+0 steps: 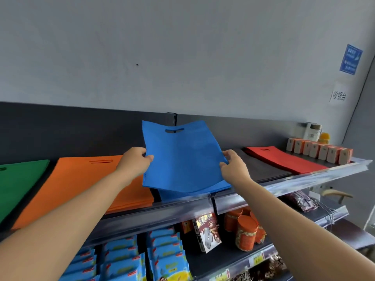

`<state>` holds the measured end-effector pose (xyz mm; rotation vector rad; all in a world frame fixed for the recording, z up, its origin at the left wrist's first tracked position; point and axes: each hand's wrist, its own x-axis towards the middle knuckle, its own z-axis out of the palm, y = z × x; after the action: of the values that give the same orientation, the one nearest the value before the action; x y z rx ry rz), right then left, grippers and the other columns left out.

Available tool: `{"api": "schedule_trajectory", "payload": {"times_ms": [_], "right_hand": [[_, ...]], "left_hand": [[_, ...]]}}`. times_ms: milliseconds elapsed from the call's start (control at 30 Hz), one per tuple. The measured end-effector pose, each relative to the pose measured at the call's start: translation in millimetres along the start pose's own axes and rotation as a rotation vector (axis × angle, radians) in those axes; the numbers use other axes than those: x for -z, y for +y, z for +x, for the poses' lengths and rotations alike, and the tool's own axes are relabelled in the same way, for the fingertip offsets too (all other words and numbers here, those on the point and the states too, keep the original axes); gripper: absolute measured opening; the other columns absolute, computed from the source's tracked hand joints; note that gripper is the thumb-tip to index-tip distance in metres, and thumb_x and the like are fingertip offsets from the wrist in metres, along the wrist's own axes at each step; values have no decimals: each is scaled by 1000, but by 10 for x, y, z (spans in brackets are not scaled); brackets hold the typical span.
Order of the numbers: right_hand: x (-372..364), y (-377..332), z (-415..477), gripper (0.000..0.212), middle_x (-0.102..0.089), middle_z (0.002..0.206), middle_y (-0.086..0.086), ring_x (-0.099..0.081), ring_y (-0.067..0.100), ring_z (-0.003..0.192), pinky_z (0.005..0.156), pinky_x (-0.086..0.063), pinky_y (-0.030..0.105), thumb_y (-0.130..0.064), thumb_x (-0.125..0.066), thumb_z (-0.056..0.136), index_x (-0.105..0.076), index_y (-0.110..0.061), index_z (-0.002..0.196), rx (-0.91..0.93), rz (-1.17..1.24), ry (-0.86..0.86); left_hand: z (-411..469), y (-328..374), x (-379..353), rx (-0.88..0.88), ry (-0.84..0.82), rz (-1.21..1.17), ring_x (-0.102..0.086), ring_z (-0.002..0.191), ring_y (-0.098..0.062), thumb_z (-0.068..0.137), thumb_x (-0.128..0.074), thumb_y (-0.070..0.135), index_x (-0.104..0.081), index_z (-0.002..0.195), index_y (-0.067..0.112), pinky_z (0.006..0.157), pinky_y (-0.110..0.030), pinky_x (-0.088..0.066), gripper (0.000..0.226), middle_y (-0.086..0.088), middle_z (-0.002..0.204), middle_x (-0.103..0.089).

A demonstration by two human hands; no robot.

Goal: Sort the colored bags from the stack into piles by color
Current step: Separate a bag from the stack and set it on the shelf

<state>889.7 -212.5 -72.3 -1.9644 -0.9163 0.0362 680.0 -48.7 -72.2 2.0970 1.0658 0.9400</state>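
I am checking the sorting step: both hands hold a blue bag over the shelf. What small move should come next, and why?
Probably lower the blue bag flat onto the blue pile beneath it: the left hand and right hand pinch its side edges, and colours match.

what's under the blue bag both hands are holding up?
A flat pile of blue fabric bags on the dark metal shelf; only its front edge shows. The lifted blue fabric bag covers the rest.
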Motion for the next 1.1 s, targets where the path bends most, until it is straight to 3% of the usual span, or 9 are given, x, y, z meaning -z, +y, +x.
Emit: {"api": "schedule_trajectory", "payload": {"times_ms": [100, 200, 333, 467, 533, 667, 800, 933, 1100], "right_hand": [[-45, 151, 303, 41, -56, 131, -2, -54, 11, 71, 66, -51, 33, -11, -42, 95, -46, -19, 135, -16, -32, -66], [-100, 290, 534, 44, -57, 117, -3, -51, 16, 63, 52, -40, 27, -10, -42, 93, -44, -18, 137, -50, -61, -146], [-161, 427, 735, 47, -61, 98, 7, -47, 19, 56, 45, -35, 24, -6, -42, 90, -46, -14, 136, -119, -131, -243], [-119, 545, 845, 42, -60, 91, 9, -49, 20, 56, 44, -35, 25, -5, -43, 89, -48, -11, 130, -130, -234, -321], [-85, 582, 871, 41, -59, 95, 9, -50, 21, 57, 45, -36, 25, -6, -44, 88, -48, -13, 128, -116, -295, -359], [-33, 596, 867, 31, -55, 79, 6, -48, 21, 55, 46, -36, 21, -10, -46, 84, -55, -12, 114, -77, -414, -436], [5, 607, 840, 29, -64, 96, 6, -56, 22, 73, 63, -47, 27, -17, -51, 82, -60, -12, 109, -11, -555, -456], [28, 551, 763, 17, -54, 86, 1, -49, 20, 75, 55, -36, 24, -17, -51, 82, -58, -12, 97, 119, -719, -398], [-91, 335, 621, 39, -50, 125, 5, -45, 25, 117, 83, -44, 34, -32, -54, 90, -51, -16, 126, 409, -648, -331]], "left_hand": [[209, -73, -188, 72, -22, 44, -33, 51, -19, 90, -60, 17, -41, 61, 11, 52, -28, -22, 35, -4, 59, -40], [339, -129, -316, 145, -68, 105, -33, 53, -20, 86, -66, 20, -41, 68, 11, 53, -29, -22, 32, -6, 64, -38], [403, -120, -440, 198, -138, 194, -52, 66, -23, 82, -72, 25, -57, 87, 4, 58, -31, -35, 27, -10, 83, -61], [361, -36, -540, 207, -175, 364, -29, 58, -15, 86, -68, 26, -39, 74, 12, 54, -27, -22, 34, -1, 69, -33], [342, -24, -585, 205, -191, 427, -33, 62, -15, 87, -66, 27, -40, 77, 13, 55, -26, -25, 32, 1, 70, -33], [278, -44, -644, 200, -219, 600, -43, 74, -16, 89, -61, 35, -43, 91, 18, 63, -26, -34, 25, 6, 74, -37], [156, -5, -687, 154, -168, 834, -53, 77, -17, 92, -55, 43, -57, 99, 16, 57, -26, -37, 27, 2, 90, -58], [1, 127, -699, 112, -90, 971, -55, 77, -18, 95, -51, 42, -57, 89, 15, 55, -26, -38, 29, 2, 87, -55], [-261, 223, -519, 82, 18, 975, -55, 102, -22, 95, -52, 41, -61, 110, 17, 70, -32, -44, 29, -1, 112, -56]]}}
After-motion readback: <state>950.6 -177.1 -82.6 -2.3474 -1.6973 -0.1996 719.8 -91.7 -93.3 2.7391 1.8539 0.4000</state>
